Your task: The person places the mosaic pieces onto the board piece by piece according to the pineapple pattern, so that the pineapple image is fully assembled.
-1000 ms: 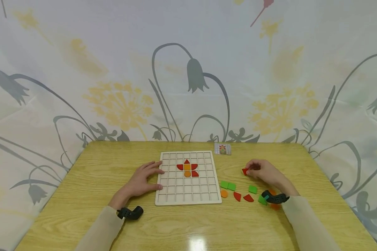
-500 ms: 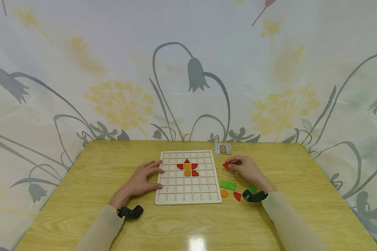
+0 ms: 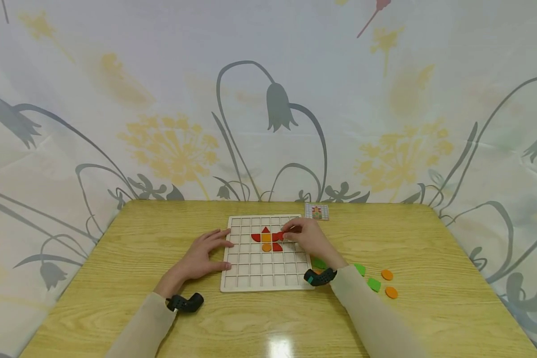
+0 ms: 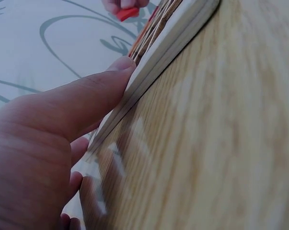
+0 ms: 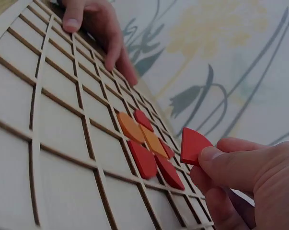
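Note:
My right hand (image 3: pixel 307 235) pinches a red quarter-circle tile (image 5: pixel 193 145) between thumb and fingers, above the white grid board (image 3: pixel 250 279). On the board, an orange square tile (image 3: pixel 267 238) has an orange round tile (image 3: pixel 267 247) below it. A red triangle tile (image 3: pixel 266 230) tops the square, with more red tiles (image 3: pixel 256 238) at the sides. The held tile overlaps the right side of this pattern in the head view. My left hand (image 3: pixel 202 256) rests at the board's left edge, fingers spread, fingertips on the rim.
Green square tiles (image 3: pixel 374 285) and orange round tiles (image 3: pixel 391 292) lie on the wooden table (image 3: pixel 196 328) right of the board; some are partly hidden by my right wrist. A small pattern card (image 3: pixel 317 212) lies behind the board's back right corner. A flowered cloth stands behind.
My right hand has carried the red quarter-circle tile leftward from the table's right side to over the board, uncovering loose tiles on the right. My left hand has stayed in place.

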`<state>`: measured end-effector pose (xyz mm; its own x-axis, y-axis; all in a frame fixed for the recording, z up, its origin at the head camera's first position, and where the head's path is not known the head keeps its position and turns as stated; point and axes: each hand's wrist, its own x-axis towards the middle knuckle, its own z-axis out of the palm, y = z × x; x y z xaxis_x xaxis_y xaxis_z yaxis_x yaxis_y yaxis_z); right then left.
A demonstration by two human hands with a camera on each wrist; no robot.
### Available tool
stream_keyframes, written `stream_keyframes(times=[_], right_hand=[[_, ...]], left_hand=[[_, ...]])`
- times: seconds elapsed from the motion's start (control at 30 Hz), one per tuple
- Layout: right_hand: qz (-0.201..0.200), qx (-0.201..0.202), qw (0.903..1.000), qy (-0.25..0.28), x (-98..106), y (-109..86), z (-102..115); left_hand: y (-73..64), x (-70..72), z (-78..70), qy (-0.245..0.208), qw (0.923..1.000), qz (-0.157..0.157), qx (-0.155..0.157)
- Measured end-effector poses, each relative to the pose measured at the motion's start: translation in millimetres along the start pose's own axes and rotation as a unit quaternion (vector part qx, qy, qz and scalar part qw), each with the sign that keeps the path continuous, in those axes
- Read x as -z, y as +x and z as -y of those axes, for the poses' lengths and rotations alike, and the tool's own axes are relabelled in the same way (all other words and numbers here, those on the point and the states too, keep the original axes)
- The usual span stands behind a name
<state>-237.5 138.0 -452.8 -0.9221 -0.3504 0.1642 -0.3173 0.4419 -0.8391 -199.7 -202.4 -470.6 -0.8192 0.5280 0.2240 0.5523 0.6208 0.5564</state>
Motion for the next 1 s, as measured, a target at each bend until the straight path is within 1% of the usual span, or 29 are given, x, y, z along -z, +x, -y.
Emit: stream_keyframes(times=[0.17, 0.27, 0.43, 0.53, 0.6, 0.83, 1.0], right_hand=[[0.004, 0.011, 0.9997, 0.020, -24, 8.4, 10], [0.012, 0.017, 0.9996, 0.021, -36, 11.3, 16], [0.033, 0.019, 0.9991, 0.021, -50, 12.9, 23], [0.036, 0.016, 0.9989, 0.025, -55, 13.3, 22], [0.033, 0.021, 0.9990, 0.022, -57, 13.6, 19], [0.032, 0.055, 0.9979, -0.014, -61, 12.9, 14], [0.030, 0.058, 0.9976, -0.022, -61, 12.0, 17]], left_hand=[[-0.5, 0.0, 0.1, -0.002, 1.0000, 0.004, 0.005], [-0.6, -0.5, 0.2, -0.003, 0.9999, 0.008, 0.009], [-0.1, -1.1, -0.6, -0.003, 0.9999, 0.007, 0.010], [0.5, -1.2, -1.0, -0.001, 0.9999, 0.007, 0.008], [0.6, -1.1, -0.9, 0.000, 0.9999, 0.007, 0.008], [0.6, -0.3, -0.7, -0.001, 0.9999, 0.008, 0.011], [0.7, 0.1, -1.1, -0.003, 0.9999, 0.009, 0.011]])
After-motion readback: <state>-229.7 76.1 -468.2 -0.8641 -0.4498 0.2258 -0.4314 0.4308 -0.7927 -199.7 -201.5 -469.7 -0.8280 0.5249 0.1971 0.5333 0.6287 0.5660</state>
